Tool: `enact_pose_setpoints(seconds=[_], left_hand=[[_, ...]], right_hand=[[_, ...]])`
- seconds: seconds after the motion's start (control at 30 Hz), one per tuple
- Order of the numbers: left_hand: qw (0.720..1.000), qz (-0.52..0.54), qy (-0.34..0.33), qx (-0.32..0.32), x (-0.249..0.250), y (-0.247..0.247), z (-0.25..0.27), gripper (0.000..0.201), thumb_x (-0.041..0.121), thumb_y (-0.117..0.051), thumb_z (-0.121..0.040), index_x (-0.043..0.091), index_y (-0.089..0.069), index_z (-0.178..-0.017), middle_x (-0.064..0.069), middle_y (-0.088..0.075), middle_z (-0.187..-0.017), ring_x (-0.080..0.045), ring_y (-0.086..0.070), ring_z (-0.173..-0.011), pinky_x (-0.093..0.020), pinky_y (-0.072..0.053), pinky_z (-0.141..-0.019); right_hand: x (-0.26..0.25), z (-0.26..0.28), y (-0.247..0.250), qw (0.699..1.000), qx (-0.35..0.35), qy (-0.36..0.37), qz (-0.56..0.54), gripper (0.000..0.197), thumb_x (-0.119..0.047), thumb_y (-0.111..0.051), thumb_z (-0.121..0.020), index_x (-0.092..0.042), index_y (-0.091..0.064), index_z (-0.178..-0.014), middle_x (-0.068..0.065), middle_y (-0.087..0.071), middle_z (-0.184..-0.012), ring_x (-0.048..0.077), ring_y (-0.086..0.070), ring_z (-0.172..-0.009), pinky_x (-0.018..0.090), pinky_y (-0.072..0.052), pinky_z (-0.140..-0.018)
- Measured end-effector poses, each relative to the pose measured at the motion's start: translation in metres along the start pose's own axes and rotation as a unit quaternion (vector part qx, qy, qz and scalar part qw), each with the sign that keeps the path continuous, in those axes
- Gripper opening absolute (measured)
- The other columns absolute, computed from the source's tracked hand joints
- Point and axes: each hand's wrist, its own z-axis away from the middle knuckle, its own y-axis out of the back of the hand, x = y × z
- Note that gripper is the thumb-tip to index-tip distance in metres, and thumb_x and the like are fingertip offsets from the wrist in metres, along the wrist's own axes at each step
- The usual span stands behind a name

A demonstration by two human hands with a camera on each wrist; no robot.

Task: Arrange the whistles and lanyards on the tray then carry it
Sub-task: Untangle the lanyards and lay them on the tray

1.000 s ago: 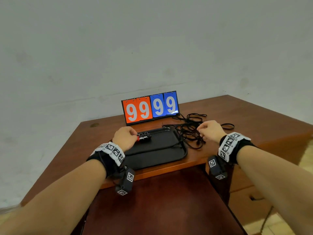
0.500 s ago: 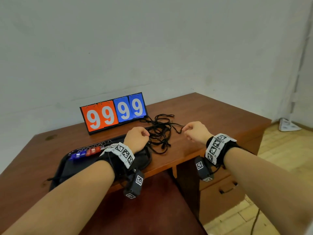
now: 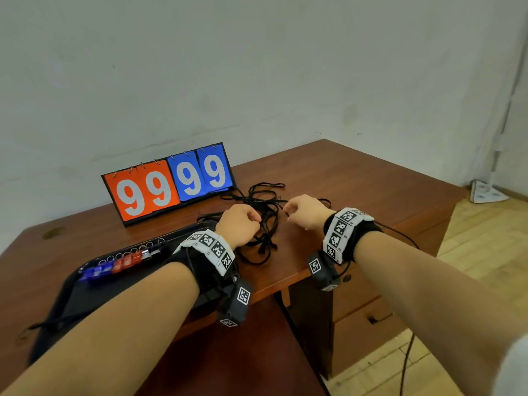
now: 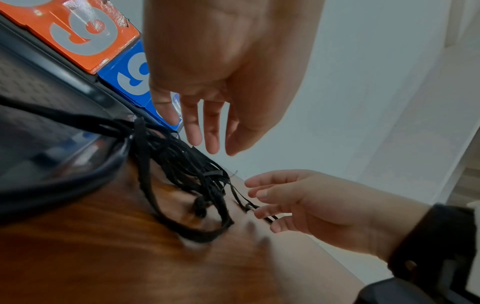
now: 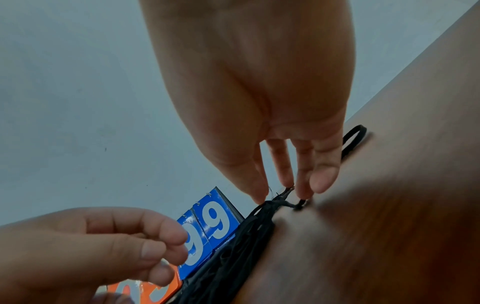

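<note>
A black tray [image 3: 137, 278] lies at the table's near left, with a row of blue and red whistles [image 3: 120, 264] along its far side. One black cord [image 4: 64, 117] trails across the tray. A tangle of black lanyards [image 3: 263, 221] lies on the table just right of the tray. My left hand [image 3: 255, 221] hovers at the tangle's left side, its fingers [image 4: 193, 133] hanging loose and holding nothing. At the tangle's right end my right hand [image 3: 287, 210] pinches a lanyard strand [image 5: 283, 202] between thumb and fingertips.
A flip scoreboard [image 3: 168, 187] reading 99 99 stands behind the tray and lanyards, near the wall. The brown table [image 3: 357, 181] ends in a corner on the right, with drawers [image 3: 365, 318] below and wooden floor beyond. A dark chair seat [image 3: 228, 361] sits under the front edge.
My left hand has left the whistles on the tray and moved right to the lanyard tangle. The view has swung right. My right hand has stayed at the lanyards.
</note>
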Motion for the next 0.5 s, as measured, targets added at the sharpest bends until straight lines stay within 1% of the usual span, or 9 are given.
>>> enact_pose_setpoints(seconds=[0.07, 0.13, 0.2, 0.27, 0.33, 0.37, 0.4, 0.43, 0.5], left_hand=[[1.000, 0.004, -0.003, 0.004, 0.000, -0.001, -0.007, 0.015, 0.017, -0.062, -0.087, 0.031, -0.069, -0.087, 0.015, -0.065, -0.088, -0.010, -0.065, -0.087, -0.031, -0.054, -0.081], [1.000, 0.008, -0.007, 0.009, 0.000, -0.001, -0.013, 0.015, 0.017, -0.062, -0.087, 0.031, -0.069, -0.087, 0.016, -0.064, -0.087, -0.009, -0.064, -0.086, -0.029, -0.054, -0.079], [1.000, 0.016, -0.008, 0.010, -0.001, -0.002, -0.018, 0.015, 0.016, -0.062, -0.088, 0.030, -0.069, -0.088, 0.015, -0.064, -0.087, -0.007, -0.064, -0.082, -0.026, -0.053, -0.072], [1.000, 0.022, -0.010, 0.010, -0.003, -0.001, -0.020, 0.016, 0.016, -0.061, -0.088, 0.029, -0.069, -0.088, 0.015, -0.064, -0.087, -0.007, -0.063, -0.080, -0.024, -0.050, -0.068], [0.999, 0.031, -0.010, 0.011, -0.005, 0.000, -0.022, 0.015, 0.016, -0.062, -0.088, 0.029, -0.069, -0.088, 0.014, -0.064, -0.087, -0.008, -0.063, -0.080, -0.023, -0.048, -0.067], [0.999, 0.036, -0.009, 0.012, -0.006, 0.000, -0.023, 0.015, 0.015, -0.062, -0.088, 0.029, -0.070, -0.088, 0.013, -0.064, -0.087, -0.008, -0.062, -0.081, -0.022, -0.046, -0.066], [0.999, 0.039, -0.009, 0.013, -0.007, 0.000, -0.024, 0.015, 0.015, -0.062, -0.088, 0.028, -0.070, -0.089, 0.013, -0.064, -0.088, -0.008, -0.062, -0.083, -0.021, -0.045, -0.066], [0.999, 0.042, -0.008, 0.014, -0.008, 0.001, -0.024, 0.015, 0.015, -0.062, -0.088, 0.027, -0.070, -0.090, 0.013, -0.064, -0.088, -0.007, -0.061, -0.084, -0.020, -0.045, -0.066], [0.999, 0.046, -0.007, 0.017, -0.011, 0.003, -0.025, 0.014, 0.015, -0.062, -0.089, 0.026, -0.071, -0.091, 0.012, -0.063, -0.088, -0.007, -0.060, -0.084, -0.020, -0.044, -0.065]], right_hand=[[0.000, -0.010, 0.000, 1.000, -0.001, 0.002, 0.028, 0.035, -0.009, -0.059, -0.089, -0.015, -0.065, -0.123, 0.004, -0.064, -0.122, 0.021, -0.060, -0.109, 0.027, -0.047, -0.086], [0.001, -0.019, -0.001, 0.999, -0.006, -0.003, 0.037, 0.036, -0.007, -0.058, -0.088, -0.015, -0.066, -0.123, 0.004, -0.064, -0.123, 0.021, -0.059, -0.111, 0.027, -0.046, -0.088], [0.000, -0.028, -0.001, 0.999, -0.007, -0.006, 0.034, 0.037, -0.005, -0.056, -0.088, -0.017, -0.067, -0.122, 0.004, -0.065, -0.122, 0.021, -0.059, -0.108, 0.026, -0.046, -0.083], [-0.002, -0.037, -0.001, 1.000, -0.011, -0.012, 0.019, 0.040, -0.003, -0.054, -0.088, -0.018, -0.066, -0.123, 0.002, -0.065, -0.120, 0.018, -0.059, -0.100, 0.025, -0.047, -0.073], [-0.004, -0.046, -0.001, 0.999, -0.034, -0.021, 0.003, 0.045, -0.004, -0.055, -0.087, -0.021, -0.062, -0.128, 0.001, -0.063, -0.116, 0.018, -0.059, -0.093, 0.023, -0.045, -0.059], [-0.006, -0.049, -0.001, 0.999, -0.047, -0.028, -0.001, 0.047, -0.006, -0.056, -0.087, -0.022, -0.060, -0.131, 0.001, -0.062, -0.115, 0.019, -0.060, -0.093, 0.023, -0.045, -0.056], [-0.007, -0.052, -0.001, 0.998, -0.057, -0.035, -0.001, 0.047, -0.008, -0.057, -0.088, -0.024, -0.059, -0.132, 0.001, -0.062, -0.113, 0.021, -0.061, -0.094, 0.024, -0.046, -0.055], [-0.008, -0.055, -0.002, 0.997, -0.065, -0.040, 0.003, 0.043, -0.009, -0.056, -0.089, -0.024, -0.061, -0.129, 0.001, -0.062, -0.108, 0.022, -0.062, -0.095, 0.025, -0.048, -0.056], [-0.009, -0.059, -0.003, 0.997, -0.069, -0.039, 0.012, 0.032, -0.006, -0.051, -0.090, -0.020, -0.068, -0.113, 0.001, -0.061, -0.089, 0.024, -0.059, -0.083, 0.026, -0.046, -0.054]])
